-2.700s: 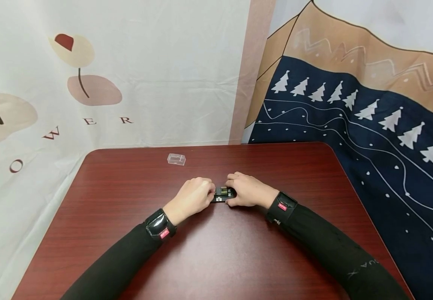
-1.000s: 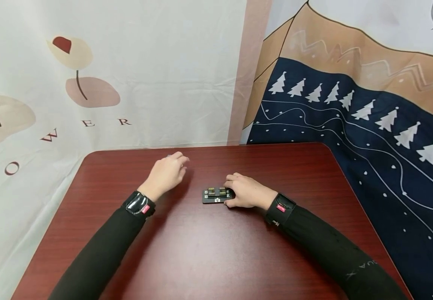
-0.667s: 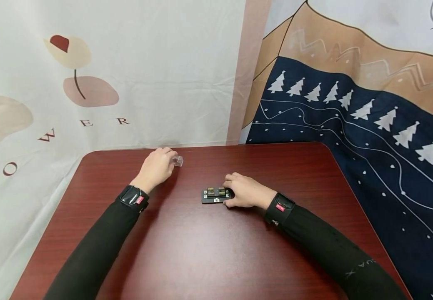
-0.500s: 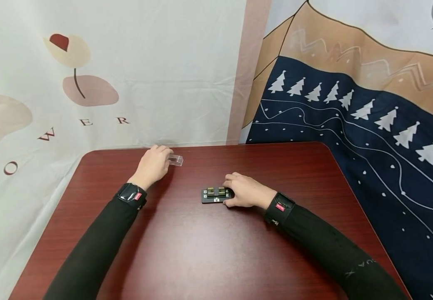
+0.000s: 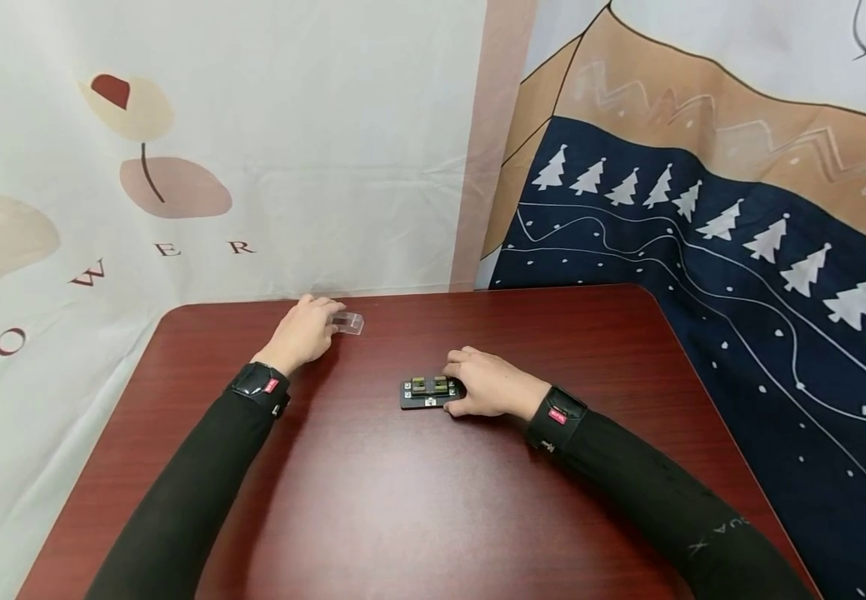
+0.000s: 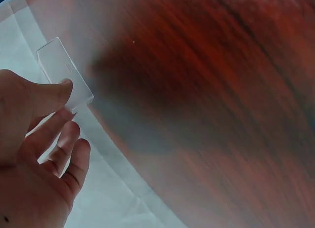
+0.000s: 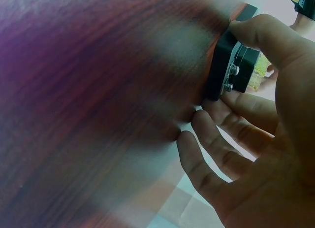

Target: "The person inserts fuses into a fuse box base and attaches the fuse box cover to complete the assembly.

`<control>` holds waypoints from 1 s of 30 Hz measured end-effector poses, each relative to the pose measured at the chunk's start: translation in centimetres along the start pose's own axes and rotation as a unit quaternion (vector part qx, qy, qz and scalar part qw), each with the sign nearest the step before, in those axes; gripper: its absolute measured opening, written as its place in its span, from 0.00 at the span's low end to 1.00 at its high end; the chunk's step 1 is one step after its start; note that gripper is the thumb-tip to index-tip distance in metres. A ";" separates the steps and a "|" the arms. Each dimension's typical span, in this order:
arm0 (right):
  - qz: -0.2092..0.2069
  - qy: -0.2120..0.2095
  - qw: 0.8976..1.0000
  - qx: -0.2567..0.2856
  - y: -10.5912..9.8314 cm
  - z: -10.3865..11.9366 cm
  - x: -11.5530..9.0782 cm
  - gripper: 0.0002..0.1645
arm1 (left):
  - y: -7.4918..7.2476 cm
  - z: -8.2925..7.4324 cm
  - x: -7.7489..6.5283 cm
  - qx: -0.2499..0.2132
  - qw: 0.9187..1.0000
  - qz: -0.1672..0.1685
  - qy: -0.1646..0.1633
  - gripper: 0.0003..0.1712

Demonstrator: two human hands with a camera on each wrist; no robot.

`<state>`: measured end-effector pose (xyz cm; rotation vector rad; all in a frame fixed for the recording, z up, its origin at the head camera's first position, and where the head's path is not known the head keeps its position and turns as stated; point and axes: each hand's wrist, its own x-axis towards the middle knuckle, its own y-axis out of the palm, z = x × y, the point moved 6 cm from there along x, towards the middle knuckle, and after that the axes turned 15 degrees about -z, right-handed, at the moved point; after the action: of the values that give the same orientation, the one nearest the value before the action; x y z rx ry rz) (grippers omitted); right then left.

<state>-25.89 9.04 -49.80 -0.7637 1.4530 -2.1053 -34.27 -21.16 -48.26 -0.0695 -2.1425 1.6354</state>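
At the far left of the table, my left hand (image 5: 301,335) pinches a clear plastic cover (image 5: 352,323) by one end. In the left wrist view, the thumb lies on the flat face of the cover (image 6: 61,68), with the other fingers loosely bent below. A black fuse holder (image 5: 407,398) with two yellow-green parts on top lies flat at mid-table. My right hand (image 5: 494,383) grips its right end. In the right wrist view, the thumb and fingers hold opposite edges of the fuse holder (image 7: 224,65), with metal screws showing on its end.
The dark red wooden table (image 5: 417,500) has rounded far corners. A pale printed cloth (image 5: 342,150) hangs behind it, and a navy cloth with white trees (image 5: 628,225) hangs at the right.
My left hand has left the fuse holder, moved to the far left and taken hold of the clear cover. My right hand stays on the fuse holder's right end.
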 end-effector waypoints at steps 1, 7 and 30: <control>0.001 0.000 1.000 0.000 0.0 0.0 0.0 0.33 | 0.1 0.0 0.0 -0.001 1.000 0.002 0.001 0.26; 0.001 0.002 1.000 -0.003 0.2 -0.3 -0.1 0.34 | 0.5 0.0 -0.2 -0.004 1.000 0.000 -0.001 0.25; -0.003 0.000 1.000 -0.004 0.7 -0.8 -0.1 0.33 | 0.7 -1.2 -0.8 -0.034 0.999 -0.037 -0.008 0.24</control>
<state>-26.29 9.44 -50.75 -0.7714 1.4615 -2.1049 -33.29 -20.10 -48.91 0.0026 -2.1860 1.5264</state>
